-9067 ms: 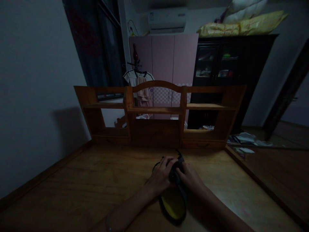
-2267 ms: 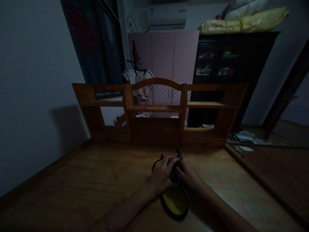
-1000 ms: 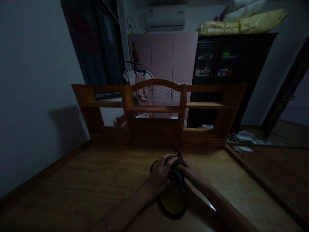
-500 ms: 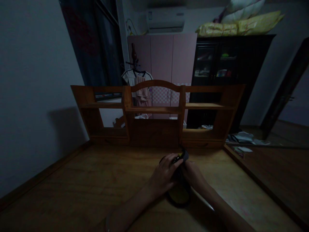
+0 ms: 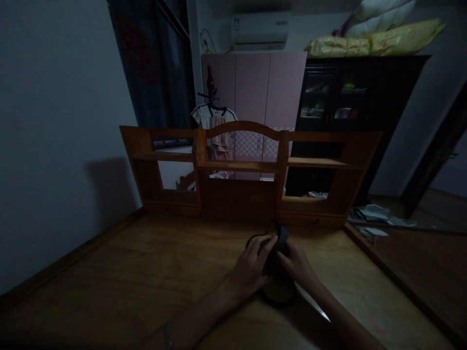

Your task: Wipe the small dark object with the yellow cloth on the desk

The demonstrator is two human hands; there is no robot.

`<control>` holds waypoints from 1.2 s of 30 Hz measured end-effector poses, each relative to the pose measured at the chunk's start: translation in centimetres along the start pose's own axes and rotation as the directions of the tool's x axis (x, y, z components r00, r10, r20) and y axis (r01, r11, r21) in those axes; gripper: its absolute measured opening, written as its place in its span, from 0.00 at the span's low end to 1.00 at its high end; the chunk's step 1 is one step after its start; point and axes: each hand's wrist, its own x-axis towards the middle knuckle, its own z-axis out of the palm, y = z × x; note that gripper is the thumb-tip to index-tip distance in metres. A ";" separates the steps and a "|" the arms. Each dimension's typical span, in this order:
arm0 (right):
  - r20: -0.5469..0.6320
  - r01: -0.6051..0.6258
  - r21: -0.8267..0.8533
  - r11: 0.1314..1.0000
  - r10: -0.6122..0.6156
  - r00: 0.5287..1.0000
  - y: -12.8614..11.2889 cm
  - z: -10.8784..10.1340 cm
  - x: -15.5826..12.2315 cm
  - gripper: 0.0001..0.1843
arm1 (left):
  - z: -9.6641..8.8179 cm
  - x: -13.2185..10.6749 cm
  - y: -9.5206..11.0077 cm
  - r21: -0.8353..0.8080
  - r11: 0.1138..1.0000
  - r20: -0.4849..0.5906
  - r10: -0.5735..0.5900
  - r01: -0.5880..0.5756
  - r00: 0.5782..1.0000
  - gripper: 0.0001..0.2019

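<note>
A dark sandal (image 5: 279,295) with a dull yellow footbed lies on the wooden desk in front of me, its rounded end pointing towards me. My left hand (image 5: 252,262) is wrapped over its upper part from the left, fingers bent across the dark straps. From the right, my right hand (image 5: 297,262) has its fingers closed at a dark grey strap (image 5: 282,236), which sticks up between both hands. Dim light and the fingers hide much of the straps, so their fastening cannot be made out.
The wooden desktop (image 5: 175,257) carries a shelf unit (image 5: 239,166) along its far edge. A pale wall (image 5: 65,146) borders the left side. Behind stand a pink wardrobe (image 5: 251,87) and a black cabinet (image 5: 386,97). Papers (image 5: 377,214) lie beyond the right edge.
The whole view has shifted, so the room appears further right. Both hands stay at the sandal, and the right thumb now lies more across the strap area. The strap's thin tip shows less.
</note>
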 end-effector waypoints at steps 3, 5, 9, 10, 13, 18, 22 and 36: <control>0.114 -0.208 0.181 0.961 0.190 0.975 -1.1 0.3 0.1 0.21 | 0.1 -0.1 -0.4 0.023 0.999 -0.097 -0.019 0.022 0.995 0.45; 0.206 -0.336 0.229 0.914 0.292 0.934 -1.8 0.5 0.0 0.25 | 0.1 -0.1 -0.7 0.054 0.998 -0.149 -0.024 0.032 0.988 0.42; 0.128 -0.307 0.070 0.949 0.296 0.946 -2.2 0.6 -0.7 0.24 | -0.1 -0.1 -0.9 0.076 0.996 -0.176 -0.027 0.041 0.984 0.39; 0.046 -0.243 0.001 0.970 0.243 0.969 -2.2 0.5 -0.8 0.22 | -0.2 -0.1 -0.8 0.076 0.996 -0.169 -0.030 0.043 0.985 0.39; -0.166 -0.064 -0.100 0.993 0.047 0.985 -2.3 0.2 -1.2 0.19 | -0.1 -0.1 -0.7 0.064 0.996 -0.150 -0.058 0.068 0.987 0.40; -0.102 0.086 0.003 0.996 -0.085 0.991 -2.5 0.4 -1.3 0.12 | 0.3 -0.1 -0.7 0.043 0.995 -0.152 -0.080 0.088 0.985 0.42; -0.005 0.116 0.111 0.987 -0.117 0.993 -2.4 0.9 -1.2 0.15 | 0.5 -0.2 -0.9 0.012 0.997 -0.144 -0.079 0.081 0.986 0.43; 0.041 0.088 0.124 0.988 -0.093 0.995 -1.5 0.8 -0.9 0.15 | 0.2 -0.3 -1.2 0.030 1.000 -0.053 0.011 -0.010 0.999 0.43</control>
